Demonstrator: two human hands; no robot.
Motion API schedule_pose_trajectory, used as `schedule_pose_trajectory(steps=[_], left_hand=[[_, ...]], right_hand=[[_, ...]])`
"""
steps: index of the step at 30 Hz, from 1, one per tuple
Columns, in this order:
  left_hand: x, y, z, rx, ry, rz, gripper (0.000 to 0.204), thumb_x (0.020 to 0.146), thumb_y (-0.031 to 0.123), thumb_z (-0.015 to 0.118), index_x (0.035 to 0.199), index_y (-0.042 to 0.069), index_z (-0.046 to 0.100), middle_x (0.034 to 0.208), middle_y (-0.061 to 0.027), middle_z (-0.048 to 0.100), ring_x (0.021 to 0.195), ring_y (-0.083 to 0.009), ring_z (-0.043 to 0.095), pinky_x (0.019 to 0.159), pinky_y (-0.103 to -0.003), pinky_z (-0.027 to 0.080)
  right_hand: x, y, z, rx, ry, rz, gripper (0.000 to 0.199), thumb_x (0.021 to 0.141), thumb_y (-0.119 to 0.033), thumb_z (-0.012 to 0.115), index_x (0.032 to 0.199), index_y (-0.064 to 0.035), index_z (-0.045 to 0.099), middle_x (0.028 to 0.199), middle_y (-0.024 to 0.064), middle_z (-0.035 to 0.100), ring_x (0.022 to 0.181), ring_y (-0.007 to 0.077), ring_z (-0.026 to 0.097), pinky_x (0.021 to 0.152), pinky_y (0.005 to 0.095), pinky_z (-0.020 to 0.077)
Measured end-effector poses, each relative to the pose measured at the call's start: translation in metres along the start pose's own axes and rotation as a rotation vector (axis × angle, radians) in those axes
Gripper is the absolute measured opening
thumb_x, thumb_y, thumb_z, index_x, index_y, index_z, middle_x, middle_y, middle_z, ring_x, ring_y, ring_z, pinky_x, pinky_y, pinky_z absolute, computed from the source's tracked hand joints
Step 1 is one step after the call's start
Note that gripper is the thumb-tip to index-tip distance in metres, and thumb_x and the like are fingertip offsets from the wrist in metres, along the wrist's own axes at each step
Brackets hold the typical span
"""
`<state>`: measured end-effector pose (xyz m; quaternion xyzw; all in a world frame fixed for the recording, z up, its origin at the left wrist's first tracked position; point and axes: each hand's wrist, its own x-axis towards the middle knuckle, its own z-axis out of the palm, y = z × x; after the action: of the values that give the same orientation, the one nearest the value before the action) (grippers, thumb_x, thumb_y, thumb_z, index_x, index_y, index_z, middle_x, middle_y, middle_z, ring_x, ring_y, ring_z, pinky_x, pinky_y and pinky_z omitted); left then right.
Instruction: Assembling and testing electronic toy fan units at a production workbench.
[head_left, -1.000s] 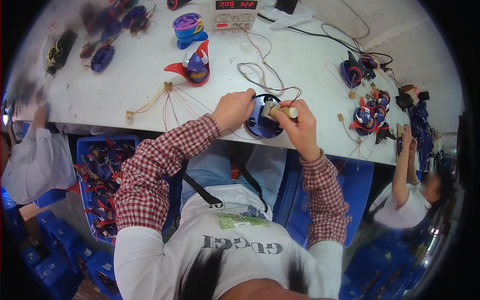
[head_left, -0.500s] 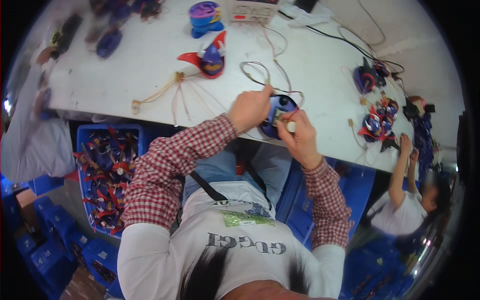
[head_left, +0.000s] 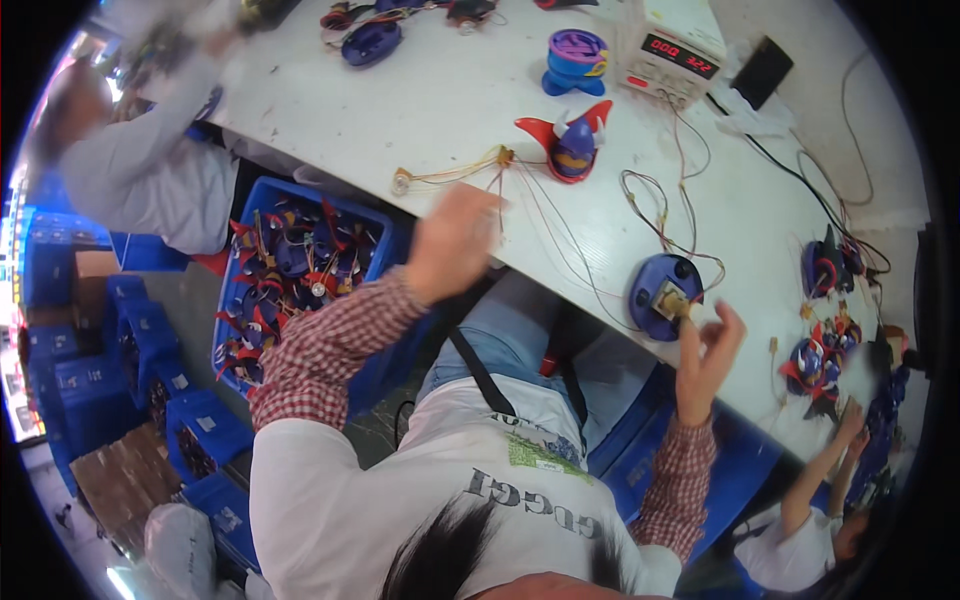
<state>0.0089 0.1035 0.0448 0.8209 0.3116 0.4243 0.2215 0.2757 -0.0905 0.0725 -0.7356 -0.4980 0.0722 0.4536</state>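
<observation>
A purple oval toy housing point(head_left: 650, 312) lies on the table near its front edge, with a small square tan part point(head_left: 670, 300) in its middle. My right hand point(head_left: 708, 360) is beside the housing, fingers spread, one fingertip at or very near the tan part. My left hand point(head_left: 455, 240), blurred by motion, is over the table's front edge; whether it holds anything is unclear. Just beyond it are thin wires with a yellowish connector point(head_left: 505, 157) and a small round end piece point(head_left: 401, 182). These wires lead toward a red and purple horned toy figure point(head_left: 575, 145) and the housing.
A power supply point(head_left: 672, 50) at the back has leads running down to the housing. Near it stand a blue and purple tub point(head_left: 576, 62) and a black phone point(head_left: 762, 72). A blue crate point(head_left: 228, 290) of toy parts is at left. Co-workers sit on both sides.
My left hand has let go of the housing and moved left. The housing now rests on the table, and my right hand's fingers have opened. The whole view has turned leftward.
</observation>
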Motion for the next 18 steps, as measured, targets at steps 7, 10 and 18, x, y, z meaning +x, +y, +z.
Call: schedule_pose_trajectory(steps=[7,10,18], left_hand=[[-0.013,-0.082,-0.075,0.343,-0.063,-0.305,0.025,0.083,0.009,0.058,0.107,0.002,0.062,0.092,-0.0110,0.053,0.087,-0.0257,0.051,0.076,-0.033,0.044],[-0.022,-0.088,-0.066,0.454,-0.099,-0.196,0.025,0.086,0.012,0.059,0.108,0.001,0.062,0.090,-0.0102,0.055,0.082,-0.0222,0.053,0.072,-0.030,0.045],[-0.046,-0.040,-0.047,-0.719,-0.135,-0.917,0.024,0.093,0.018,0.056,0.107,-0.001,0.061,0.085,-0.0069,0.059,0.072,-0.0124,0.054,0.060,-0.021,0.044]], right_hand=[[-0.040,-0.041,0.040,0.193,-0.478,-0.114,0.017,0.078,0.001,0.066,0.094,0.0004,0.061,0.082,0.0071,0.056,0.062,0.0155,0.048,0.055,0.0241,0.0408],[-0.043,-0.050,0.070,0.276,-0.531,-0.133,0.016,0.077,0.001,0.067,0.093,0.0008,0.062,0.081,0.0068,0.056,0.061,0.0145,0.048,0.053,0.0236,0.0400],[-0.018,-0.075,0.134,0.423,-0.537,-0.096,0.027,0.080,-0.001,0.066,0.106,0.0012,0.057,0.088,0.0066,0.055,0.064,0.0119,0.049,0.056,0.0216,0.0415]])
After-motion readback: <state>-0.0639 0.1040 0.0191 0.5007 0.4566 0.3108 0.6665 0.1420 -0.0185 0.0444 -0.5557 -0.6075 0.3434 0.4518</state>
